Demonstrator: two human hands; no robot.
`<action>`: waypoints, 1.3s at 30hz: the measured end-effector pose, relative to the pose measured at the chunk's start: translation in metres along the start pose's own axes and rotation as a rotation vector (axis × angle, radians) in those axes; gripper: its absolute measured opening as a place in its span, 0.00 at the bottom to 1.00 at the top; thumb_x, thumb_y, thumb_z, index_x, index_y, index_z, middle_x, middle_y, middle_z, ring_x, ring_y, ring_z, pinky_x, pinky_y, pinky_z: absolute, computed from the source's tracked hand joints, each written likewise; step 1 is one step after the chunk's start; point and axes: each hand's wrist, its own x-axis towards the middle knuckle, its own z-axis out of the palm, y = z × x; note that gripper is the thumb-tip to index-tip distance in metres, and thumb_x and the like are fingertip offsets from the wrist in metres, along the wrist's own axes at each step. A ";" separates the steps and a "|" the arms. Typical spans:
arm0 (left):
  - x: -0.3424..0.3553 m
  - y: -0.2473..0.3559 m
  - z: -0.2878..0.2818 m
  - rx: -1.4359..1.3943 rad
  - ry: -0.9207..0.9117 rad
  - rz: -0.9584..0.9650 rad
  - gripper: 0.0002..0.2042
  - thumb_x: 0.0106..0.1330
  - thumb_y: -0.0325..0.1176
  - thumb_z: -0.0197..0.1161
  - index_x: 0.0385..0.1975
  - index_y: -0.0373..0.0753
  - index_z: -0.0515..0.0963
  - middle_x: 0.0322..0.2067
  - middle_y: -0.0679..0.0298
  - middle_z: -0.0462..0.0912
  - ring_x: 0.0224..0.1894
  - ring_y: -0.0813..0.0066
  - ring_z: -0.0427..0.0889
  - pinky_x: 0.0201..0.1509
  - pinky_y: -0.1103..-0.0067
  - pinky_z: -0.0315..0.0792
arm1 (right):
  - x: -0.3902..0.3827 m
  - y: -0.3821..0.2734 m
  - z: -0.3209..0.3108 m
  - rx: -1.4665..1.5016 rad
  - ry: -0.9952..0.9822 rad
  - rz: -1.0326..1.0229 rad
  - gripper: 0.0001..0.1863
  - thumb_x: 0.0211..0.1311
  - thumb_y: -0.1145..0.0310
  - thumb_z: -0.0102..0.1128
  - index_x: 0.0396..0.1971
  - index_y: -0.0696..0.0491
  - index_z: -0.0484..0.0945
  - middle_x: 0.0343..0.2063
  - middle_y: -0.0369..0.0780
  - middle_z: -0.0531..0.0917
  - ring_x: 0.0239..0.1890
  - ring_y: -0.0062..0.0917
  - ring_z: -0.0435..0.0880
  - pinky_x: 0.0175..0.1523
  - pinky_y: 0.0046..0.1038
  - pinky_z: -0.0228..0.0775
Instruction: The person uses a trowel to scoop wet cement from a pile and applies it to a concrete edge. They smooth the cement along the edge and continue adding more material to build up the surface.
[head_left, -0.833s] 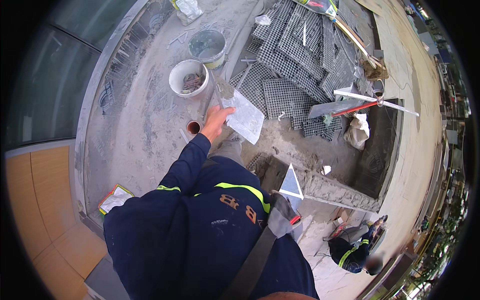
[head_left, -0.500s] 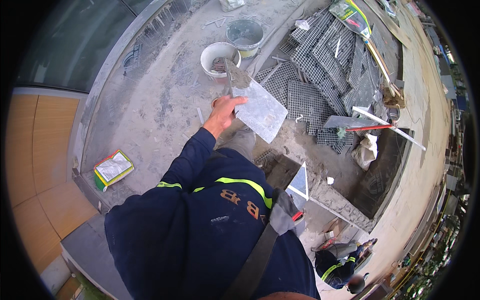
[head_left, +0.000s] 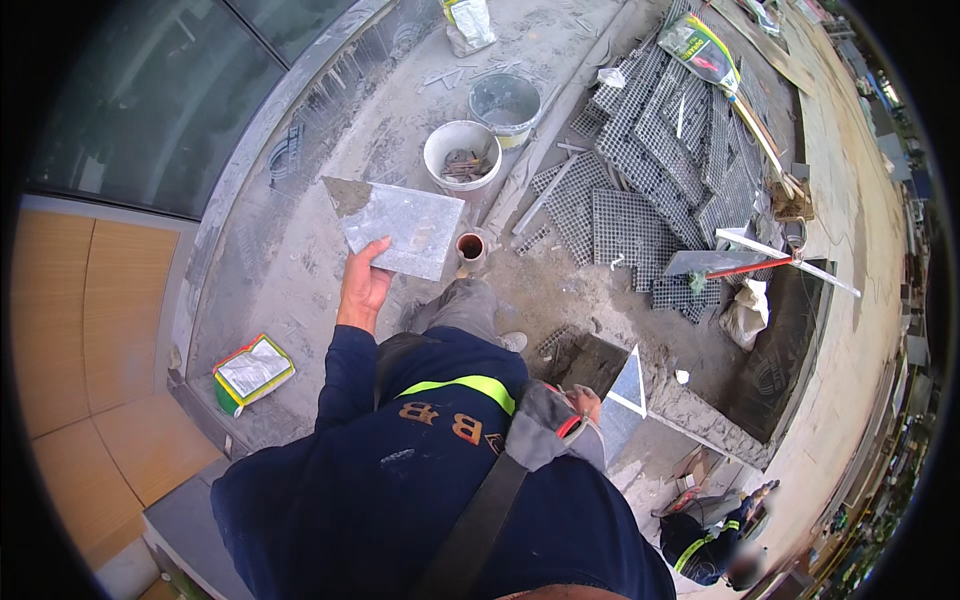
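The right hand (head_left: 588, 402) shows only fingertips by the grey triangular tile (head_left: 628, 385) at the hip; whether it grips is unclear. The left hand (head_left: 362, 283) has swung left since the earlier frames, fingers closed on the near edge of the grey stone slab (head_left: 400, 225), lifted before the white bucket (head_left: 461, 154).

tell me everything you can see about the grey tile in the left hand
The grey stone tile is a flat, thin, roughly four-sided slab with a mottled, dusty face. Its far left corner is darker, smeared with what looks like mortar. It is held up, roughly level, above the dusty concrete floor, gripped at its near edge by the left hand, thumb on top. Nothing else seems to touch it.
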 end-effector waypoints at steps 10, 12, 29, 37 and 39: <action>0.111 0.120 -0.137 -0.086 0.270 0.000 0.22 0.61 0.28 0.66 0.57 0.35 0.76 0.55 0.59 0.82 0.59 0.61 0.79 0.66 0.65 0.72 | 0.073 -0.086 0.169 -0.309 -0.072 0.138 0.13 0.67 0.68 0.53 0.48 0.54 0.78 0.31 0.40 0.85 0.25 0.29 0.87 0.24 0.30 0.79; 0.156 0.154 -0.175 -0.147 0.338 0.009 0.24 0.60 0.24 0.66 0.58 0.33 0.74 0.54 0.59 0.81 0.57 0.62 0.80 0.63 0.67 0.74 | 0.103 -0.124 0.234 -0.501 0.046 0.123 0.12 0.66 0.68 0.53 0.46 0.54 0.80 0.34 0.41 0.87 0.29 0.27 0.88 0.26 0.31 0.80; 0.571 0.394 -0.106 0.031 0.029 -0.039 0.29 0.57 0.25 0.64 0.62 0.32 0.71 0.56 0.57 0.78 0.58 0.59 0.78 0.65 0.65 0.73 | 0.150 -0.325 0.628 -0.387 0.089 0.190 0.14 0.65 0.66 0.59 0.46 0.56 0.84 0.32 0.43 0.88 0.26 0.30 0.90 0.23 0.31 0.82; 0.816 0.408 0.072 0.111 -0.093 -0.089 0.26 0.57 0.27 0.63 0.59 0.30 0.72 0.53 0.55 0.80 0.56 0.57 0.80 0.62 0.63 0.75 | 0.269 -0.490 0.724 -0.755 -0.102 0.212 0.17 0.59 0.60 0.61 0.41 0.56 0.87 0.36 0.43 0.89 0.33 0.27 0.91 0.43 0.30 0.85; 0.870 0.423 0.115 0.154 -0.106 -0.129 0.26 0.57 0.29 0.63 0.58 0.30 0.73 0.53 0.55 0.80 0.55 0.57 0.80 0.62 0.63 0.75 | 0.309 -0.559 0.751 -0.461 -0.061 0.214 0.15 0.58 0.64 0.59 0.42 0.53 0.87 0.34 0.42 0.90 0.30 0.29 0.91 0.34 0.30 0.85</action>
